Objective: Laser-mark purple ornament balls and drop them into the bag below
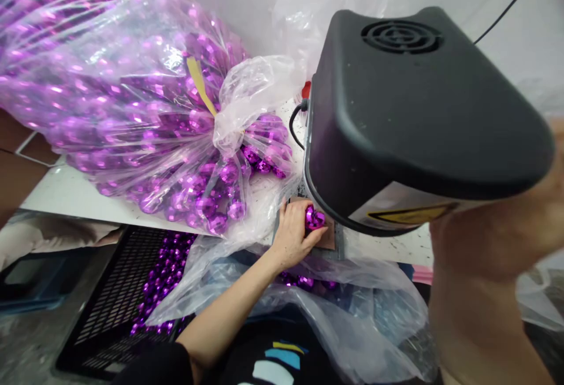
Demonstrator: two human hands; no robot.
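Note:
My left hand (296,227) is closed around a shiny purple faceted ball (314,218), thumb on its near side. It rests over a brown pad (326,240) on the base under a black machine head (423,109). At the right edge, large and close to the camera, my right hand (489,238) reaches up against the machine's side. Its fingers are hidden behind the black housing, so what it grips does not show. A warning label (408,211) is on the front of the housing.
A big clear bag (127,91) of purple balls, knotted, lies on the white table (83,194). Below it stands a black crate (110,291) with more small balls. An open plastic bag (352,314) with some balls spreads over my lap. A cable (513,0) runs behind.

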